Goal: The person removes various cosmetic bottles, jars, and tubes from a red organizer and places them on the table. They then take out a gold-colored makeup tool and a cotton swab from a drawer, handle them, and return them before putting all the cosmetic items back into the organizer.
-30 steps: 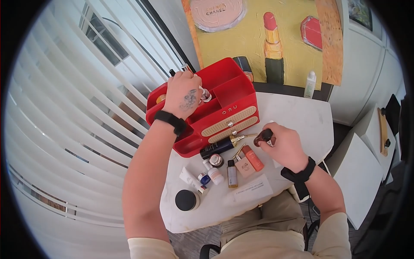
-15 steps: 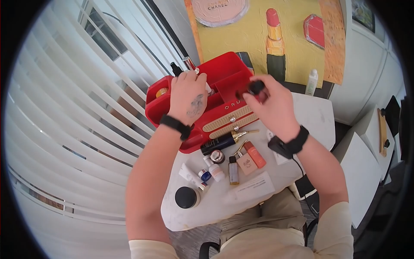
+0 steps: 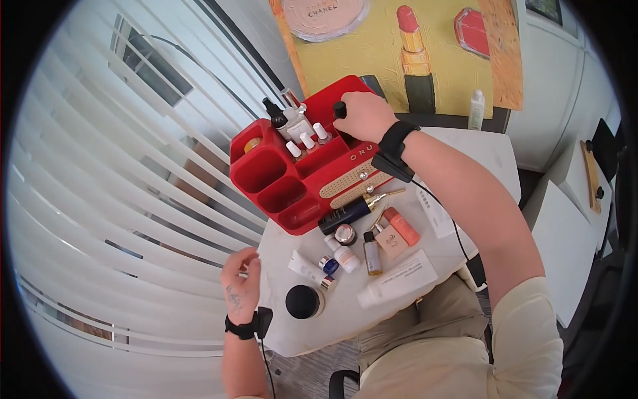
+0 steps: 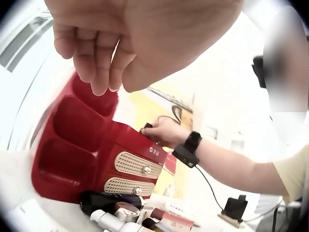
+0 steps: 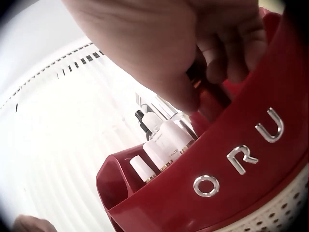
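- Red organiser [image 5: 164, 205], lettered ORU, stands on the white surface [image 3: 480, 159].
- Right grip [image 3: 365, 116] is closed around a dark-capped bottle [image 3: 340, 110], at the organiser's right-hand section. The bottle's lower part is hidden behind the front wall; whether it touches the compartment floor cannot be told.
- Left grip [image 3: 240, 286] is loosely curled, holds nothing, and hangs beside the surface's left edge.
- Three white-capped bottles [image 3: 307, 140] stand in the organiser, with a black-topped bottle [image 3: 273, 112] behind them.
- Dark blue pump bottle [image 3: 345, 214] lies just beside the organiser's drawers.
- Black-lidded jar [image 3: 302, 302] sits near the left grip.
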Tool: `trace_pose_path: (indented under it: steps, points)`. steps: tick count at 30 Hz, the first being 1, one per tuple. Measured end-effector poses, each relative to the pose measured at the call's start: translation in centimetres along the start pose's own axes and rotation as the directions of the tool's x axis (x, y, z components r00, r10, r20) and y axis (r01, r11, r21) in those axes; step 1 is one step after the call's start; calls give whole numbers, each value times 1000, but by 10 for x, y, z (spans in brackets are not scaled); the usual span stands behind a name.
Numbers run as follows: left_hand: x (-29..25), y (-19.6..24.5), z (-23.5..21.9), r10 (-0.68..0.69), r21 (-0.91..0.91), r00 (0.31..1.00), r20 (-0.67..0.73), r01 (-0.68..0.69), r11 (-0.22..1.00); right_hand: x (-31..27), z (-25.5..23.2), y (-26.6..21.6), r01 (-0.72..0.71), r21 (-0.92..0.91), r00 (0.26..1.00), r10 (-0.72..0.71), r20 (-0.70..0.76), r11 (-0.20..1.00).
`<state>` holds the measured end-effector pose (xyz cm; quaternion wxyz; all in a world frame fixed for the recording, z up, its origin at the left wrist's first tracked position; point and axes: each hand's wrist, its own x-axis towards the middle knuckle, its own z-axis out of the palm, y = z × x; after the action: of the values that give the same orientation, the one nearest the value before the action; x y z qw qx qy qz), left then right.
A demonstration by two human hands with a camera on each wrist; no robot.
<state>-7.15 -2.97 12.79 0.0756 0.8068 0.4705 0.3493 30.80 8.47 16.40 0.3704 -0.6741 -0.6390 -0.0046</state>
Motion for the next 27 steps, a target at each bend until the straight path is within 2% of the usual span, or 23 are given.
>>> trace_pose_path:
  steps: [1,2,3,6,11,13,15,17,19,20,21,22,23,24,25,27]
  points:
    - [-13,-23,3,-171,-129,984,-47,163,978,2,2,1,13,19,1000,-13,-12,1000]
    - [-24,-41,8,-339,-262,938,-72,310,914,3,4,1,20,14,1000,-20,-13,1000]
    - [-34,-51,13,-341,-268,937,-76,310,912,4,4,1,29,41,1000,-28,-10,999]
    - [-56,-71,25,-456,-359,890,1,426,830,5,7,3,58,77,998,-58,-2,995]
    - [-74,-76,41,-511,-409,857,62,489,770,6,10,16,94,102,995,-97,23,990]
    - [-78,-75,45,-531,-407,843,86,516,754,4,10,20,111,42,993,-109,-34,993]
    - [-81,-78,46,-540,-373,833,124,543,752,-9,-2,11,57,61,991,-50,-124,996]
    - [-85,-86,47,-571,-408,806,154,578,706,-27,-9,8,90,96,955,-59,-290,991]
    - [-88,-92,45,-574,-431,803,158,579,692,-57,-27,-6,65,174,971,-22,-237,983]
    - [-87,-92,45,-579,-447,801,154,579,682,-73,-26,-2,95,141,976,-64,-206,985]
    - [-86,-94,45,-586,-451,795,157,585,674,-88,-23,4,81,107,993,-71,-95,991]
    - [-84,-96,43,-564,-434,813,142,563,703,-105,-18,10,95,-13,995,-95,4,995]
    - [-81,-96,42,-543,-416,831,123,539,732,-120,-16,13,67,-130,978,-39,205,989]
    - [-75,-93,39,-515,-361,849,117,519,775,-134,-13,17,106,-163,959,-57,279,981]
    - [-67,-86,34,-523,-357,844,114,527,771,-144,-8,23,111,-157,956,-62,287,981]
    - [-48,-66,26,-367,-199,927,78,375,905,-157,5,34,55,-279,908,68,414,959]
